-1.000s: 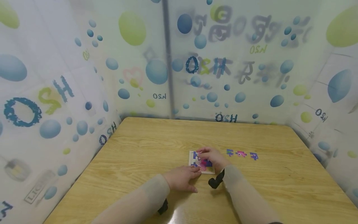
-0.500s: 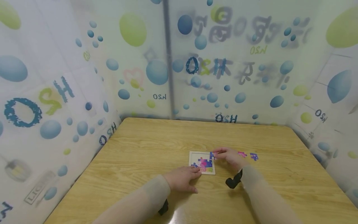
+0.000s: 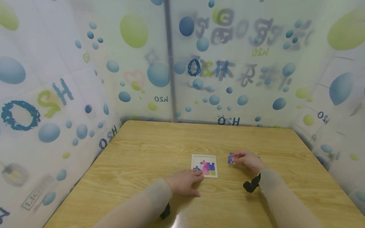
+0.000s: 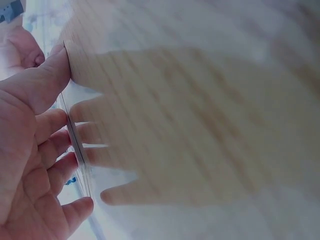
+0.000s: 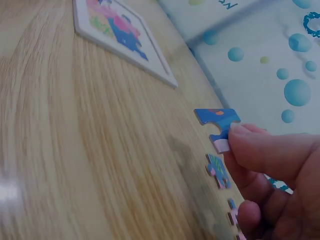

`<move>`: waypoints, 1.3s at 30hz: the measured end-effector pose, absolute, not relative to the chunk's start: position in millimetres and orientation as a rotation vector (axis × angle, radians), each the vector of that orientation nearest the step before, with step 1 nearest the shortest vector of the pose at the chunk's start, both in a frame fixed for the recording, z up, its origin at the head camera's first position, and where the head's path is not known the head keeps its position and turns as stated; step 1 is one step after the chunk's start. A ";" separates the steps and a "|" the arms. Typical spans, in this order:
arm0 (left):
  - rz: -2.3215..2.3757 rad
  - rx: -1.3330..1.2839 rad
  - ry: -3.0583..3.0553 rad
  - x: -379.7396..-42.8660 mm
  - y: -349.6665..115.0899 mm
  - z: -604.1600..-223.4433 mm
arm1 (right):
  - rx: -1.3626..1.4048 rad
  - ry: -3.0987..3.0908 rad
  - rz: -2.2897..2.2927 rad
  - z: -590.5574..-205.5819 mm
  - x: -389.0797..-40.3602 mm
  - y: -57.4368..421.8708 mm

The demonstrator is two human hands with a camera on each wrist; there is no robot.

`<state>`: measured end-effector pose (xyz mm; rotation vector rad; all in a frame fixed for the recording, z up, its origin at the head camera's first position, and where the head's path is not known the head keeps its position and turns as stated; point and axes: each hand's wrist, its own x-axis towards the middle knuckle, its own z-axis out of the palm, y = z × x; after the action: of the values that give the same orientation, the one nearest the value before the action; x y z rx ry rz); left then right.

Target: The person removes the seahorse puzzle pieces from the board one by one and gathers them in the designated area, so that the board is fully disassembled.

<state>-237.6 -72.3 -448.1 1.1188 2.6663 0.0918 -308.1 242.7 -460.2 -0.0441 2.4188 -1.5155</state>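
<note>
In the head view a white-rimmed puzzle tray [image 3: 216,171] lies mid-table, its lower part filled with joined pink and purple-blue pieces. My left hand [image 3: 183,182] rests flat beside it, fingertips on the tray's lower left corner. Right of the tray, my right hand [image 3: 251,161] pinches a puzzle piece between thumb and fingers. Up close, that blue puzzle piece [image 5: 227,117] has a straight edge, a cut-out and a pale pink tab; it is held above the table. The left wrist view shows the left hand [image 4: 35,150] with extended fingers touching the surface.
Below the held piece lies a loose puzzle piece [image 5: 220,172], with another partly hidden by the right hand's fingers. The wooden table [image 3: 154,142] is bordered by pale curtains [image 3: 137,63] printed with bubbles at the back and sides.
My right hand has lifted the blue piece from the tray's upper part and carried it right, to the loose pieces. My left hand has stayed at the tray's corner.
</note>
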 end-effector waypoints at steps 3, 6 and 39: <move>0.103 1.115 2.663 -237.5 -72.5 -447.8 | -0.092 2.454 -1.472 -460.0 -305.8 247.8; 0.104 1.113 2.660 -237.7 -73.3 -447.9 | -0.105 2.475 -1.454 -461.0 -303.8 249.7; 0.105 1.125 2.646 -239.5 -73.6 -448.4 | -0.034 2.597 -1.258 -455.0 -303.3 227.4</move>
<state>-239.5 -73.6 -448.4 1.1250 2.6460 0.1048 -303.3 227.4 -455.0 -0.0343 2.5972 -1.2580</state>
